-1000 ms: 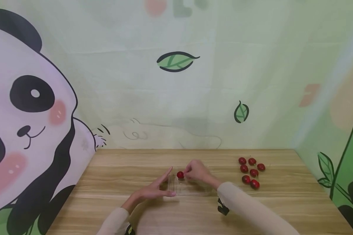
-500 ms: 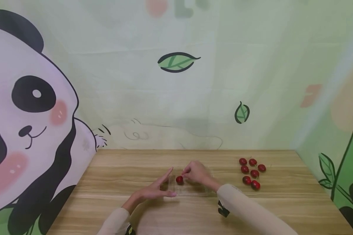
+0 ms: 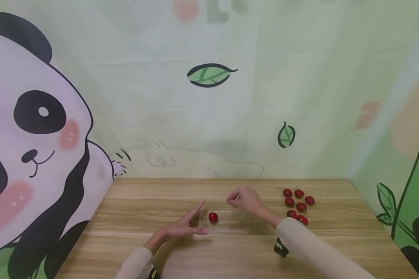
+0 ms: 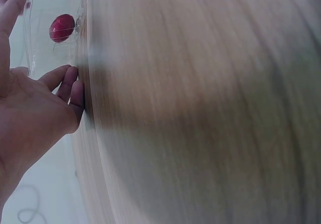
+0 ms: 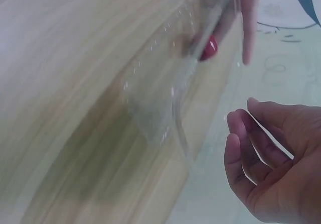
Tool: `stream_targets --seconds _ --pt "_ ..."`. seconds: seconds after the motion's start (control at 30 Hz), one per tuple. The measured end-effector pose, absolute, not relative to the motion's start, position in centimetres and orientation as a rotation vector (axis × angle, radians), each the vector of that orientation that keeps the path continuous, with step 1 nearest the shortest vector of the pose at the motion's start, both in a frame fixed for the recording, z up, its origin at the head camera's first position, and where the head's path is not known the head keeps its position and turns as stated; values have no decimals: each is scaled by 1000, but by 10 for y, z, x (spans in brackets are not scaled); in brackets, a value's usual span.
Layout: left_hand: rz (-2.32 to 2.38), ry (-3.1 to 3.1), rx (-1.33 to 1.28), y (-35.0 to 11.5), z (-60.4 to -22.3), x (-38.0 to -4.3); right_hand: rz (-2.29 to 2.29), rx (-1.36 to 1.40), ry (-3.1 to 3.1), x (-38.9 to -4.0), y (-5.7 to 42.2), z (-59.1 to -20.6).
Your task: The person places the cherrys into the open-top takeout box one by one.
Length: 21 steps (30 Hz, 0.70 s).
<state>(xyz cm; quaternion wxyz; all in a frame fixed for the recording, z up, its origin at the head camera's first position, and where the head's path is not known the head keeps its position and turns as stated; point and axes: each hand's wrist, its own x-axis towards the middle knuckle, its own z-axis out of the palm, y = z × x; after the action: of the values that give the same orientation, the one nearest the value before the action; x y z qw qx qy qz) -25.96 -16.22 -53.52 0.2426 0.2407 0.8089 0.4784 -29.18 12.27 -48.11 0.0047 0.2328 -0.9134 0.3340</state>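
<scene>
A clear plastic box point(image 3: 235, 224) stands on the wooden table, with one red cherry point(image 3: 213, 217) inside near its left end. My left hand point(image 3: 181, 225) is at that left end, thumb and index finger spread along its near and far sides. The left wrist view shows the cherry point(image 4: 62, 28) through the transparent wall, beyond the left hand point(image 4: 45, 96). Above the far side of the box is my right hand point(image 3: 246, 200), away from the cherry. In the right wrist view the right hand point(image 5: 271, 158) has loosely bent fingers and nothing between them.
Several more cherries point(image 3: 301, 207) lie in a loose group at the right of the table point(image 3: 143, 193); the right sleeve point(image 3: 296, 234) overlaps the nearest ones. Behind the table hangs a printed cloth point(image 3: 209, 124) with a panda and leaves.
The cherry at my right fingertips has come down into the box and been let go. My right hand has drawn back to the right. The left hand has stayed in place.
</scene>
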Motion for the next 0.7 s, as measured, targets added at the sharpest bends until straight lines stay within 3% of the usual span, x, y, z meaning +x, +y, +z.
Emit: stream_targets --seconds 0.7 --pt "1294 2224 656 -162 -536 -259 972 519 -2915 -277 274 -470"
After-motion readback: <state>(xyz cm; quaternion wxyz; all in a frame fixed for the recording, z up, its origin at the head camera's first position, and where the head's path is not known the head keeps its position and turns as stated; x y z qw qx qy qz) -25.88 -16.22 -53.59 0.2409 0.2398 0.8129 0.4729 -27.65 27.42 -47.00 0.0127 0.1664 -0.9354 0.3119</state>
